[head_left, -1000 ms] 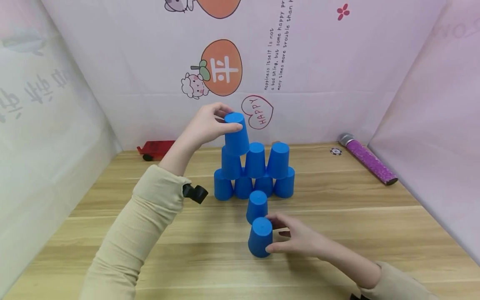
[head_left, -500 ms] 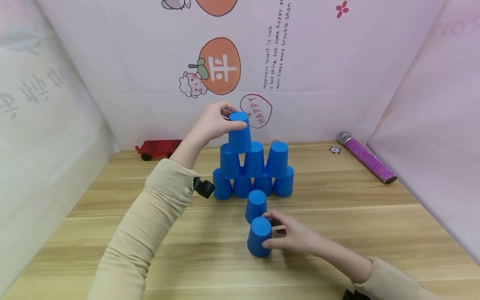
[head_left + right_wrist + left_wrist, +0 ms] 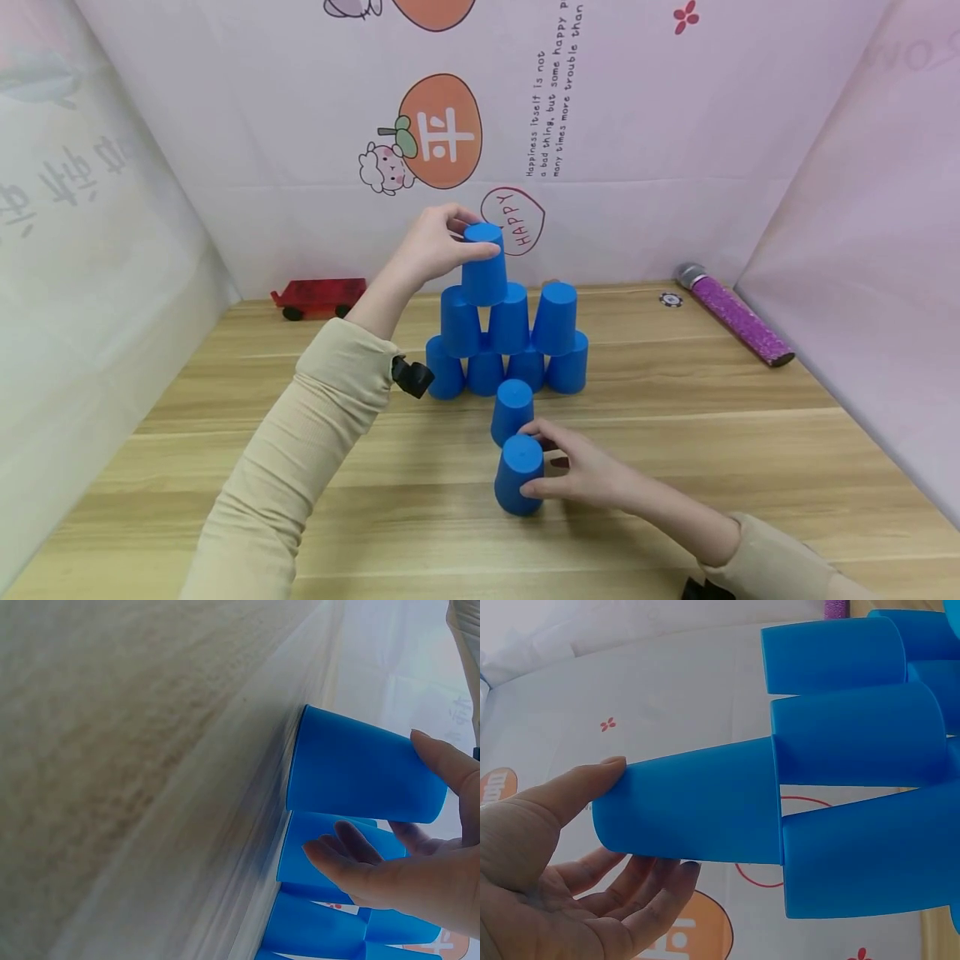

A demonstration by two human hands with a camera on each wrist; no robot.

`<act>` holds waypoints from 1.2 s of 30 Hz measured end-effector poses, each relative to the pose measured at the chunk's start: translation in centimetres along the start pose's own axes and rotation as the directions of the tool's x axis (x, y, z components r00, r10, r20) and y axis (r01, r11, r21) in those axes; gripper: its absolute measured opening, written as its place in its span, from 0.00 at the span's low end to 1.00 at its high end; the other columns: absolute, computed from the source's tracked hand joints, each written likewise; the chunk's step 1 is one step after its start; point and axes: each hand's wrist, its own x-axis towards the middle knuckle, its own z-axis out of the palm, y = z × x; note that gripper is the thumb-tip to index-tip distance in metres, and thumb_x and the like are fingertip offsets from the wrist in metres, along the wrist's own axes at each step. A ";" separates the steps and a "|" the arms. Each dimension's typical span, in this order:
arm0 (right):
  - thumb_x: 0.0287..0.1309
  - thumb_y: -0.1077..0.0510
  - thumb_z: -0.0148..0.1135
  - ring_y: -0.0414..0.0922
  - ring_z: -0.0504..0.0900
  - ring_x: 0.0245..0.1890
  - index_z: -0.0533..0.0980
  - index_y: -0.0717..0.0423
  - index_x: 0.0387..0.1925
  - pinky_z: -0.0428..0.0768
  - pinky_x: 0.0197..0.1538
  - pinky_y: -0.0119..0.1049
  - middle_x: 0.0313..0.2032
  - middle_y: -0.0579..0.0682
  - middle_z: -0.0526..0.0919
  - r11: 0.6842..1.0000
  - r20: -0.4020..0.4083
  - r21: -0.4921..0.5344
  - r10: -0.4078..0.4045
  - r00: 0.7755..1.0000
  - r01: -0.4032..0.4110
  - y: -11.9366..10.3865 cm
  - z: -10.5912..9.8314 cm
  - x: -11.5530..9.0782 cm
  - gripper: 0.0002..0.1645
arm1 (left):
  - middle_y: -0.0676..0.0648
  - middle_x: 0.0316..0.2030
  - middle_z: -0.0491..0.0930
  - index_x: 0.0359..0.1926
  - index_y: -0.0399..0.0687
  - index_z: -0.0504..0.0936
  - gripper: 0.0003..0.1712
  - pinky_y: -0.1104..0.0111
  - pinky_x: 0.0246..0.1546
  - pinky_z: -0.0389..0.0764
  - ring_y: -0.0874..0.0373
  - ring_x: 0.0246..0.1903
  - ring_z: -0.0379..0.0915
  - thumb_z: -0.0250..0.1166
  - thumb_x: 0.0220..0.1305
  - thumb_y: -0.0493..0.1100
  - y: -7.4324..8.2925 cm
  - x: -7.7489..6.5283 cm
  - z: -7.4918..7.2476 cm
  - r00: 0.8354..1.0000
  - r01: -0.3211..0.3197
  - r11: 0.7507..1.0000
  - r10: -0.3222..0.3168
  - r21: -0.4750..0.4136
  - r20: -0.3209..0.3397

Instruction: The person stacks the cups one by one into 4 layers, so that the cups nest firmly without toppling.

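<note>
My left hand (image 3: 437,243) pinches an upside-down blue cup (image 3: 485,279) near its closed end. In the left wrist view, that cup (image 3: 694,802) meets the bases of two cups of the row below, across the gap between them. Beneath it, a row of three blue cups (image 3: 556,321) stands on a bottom row of several more (image 3: 568,365). Nearer the front, my right hand (image 3: 588,471) holds another upside-down blue cup (image 3: 517,479) between thumb and fingers; it stands on the table. Just behind that cup is one more blue cup (image 3: 513,412), also inverted.
A red toy cart (image 3: 318,297) sits at the back left, partly behind my left arm. At the back right lie a purple glittery microphone (image 3: 738,317) and a small round chip (image 3: 671,300). Printed white cloth (image 3: 622,125) walls the wooden table (image 3: 405,533) behind and on both sides.
My left hand has carried its cup slightly right and down onto the row of three. My right hand has closed in a little on the front cup, which stays in place.
</note>
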 end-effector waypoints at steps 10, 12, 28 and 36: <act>0.57 0.51 0.65 0.62 0.71 0.58 0.67 0.55 0.54 0.74 0.55 0.62 0.57 0.59 0.73 1.000 -0.002 0.004 0.012 1.000 -0.012 -0.2 -0.1 -0.4 0.27 | 0.43 0.60 0.72 0.62 0.50 0.68 0.37 0.53 0.54 0.78 0.48 0.57 0.71 0.68 0.54 0.55 -0.4 -0.3 0.3 1.000 0.003 1.000 -0.003 -0.024 -0.015; 0.57 0.51 0.64 0.61 0.71 0.57 0.67 0.55 0.54 0.74 0.56 0.61 0.56 0.59 0.74 1.000 -0.007 0.006 0.010 1.000 -0.010 -0.2 -0.3 -0.6 0.27 | 0.43 0.61 0.71 0.64 0.50 0.66 0.39 0.52 0.55 0.77 0.48 0.58 0.70 0.69 0.53 0.56 -0.6 -0.5 0.3 1.000 0.004 0.999 -0.005 -0.035 -0.013; 0.57 0.53 0.64 0.58 0.75 0.55 0.69 0.56 0.52 0.76 0.56 0.57 0.51 0.56 0.78 0.994 -0.212 -0.102 -0.051 0.976 0.030 -1.3 -4.4 -3.0 0.24 | 0.45 0.62 0.70 0.67 0.52 0.62 0.41 0.54 0.55 0.77 0.49 0.61 0.68 0.68 0.55 0.54 -4.3 -5.9 -1.7 0.989 -0.093 0.990 0.080 -0.102 -0.127; 0.60 0.56 0.61 0.55 0.77 0.54 0.67 0.60 0.54 0.79 0.54 0.47 0.51 0.57 0.76 0.996 -0.408 -0.085 -0.057 0.911 0.025 -3.1 -6.9 -3.6 0.24 | 0.43 0.59 0.72 0.65 0.51 0.64 0.37 0.50 0.58 0.74 0.47 0.59 0.69 0.69 0.56 0.48 -6.8 -8.9 0.1 0.988 -0.121 0.981 0.105 -0.149 -0.109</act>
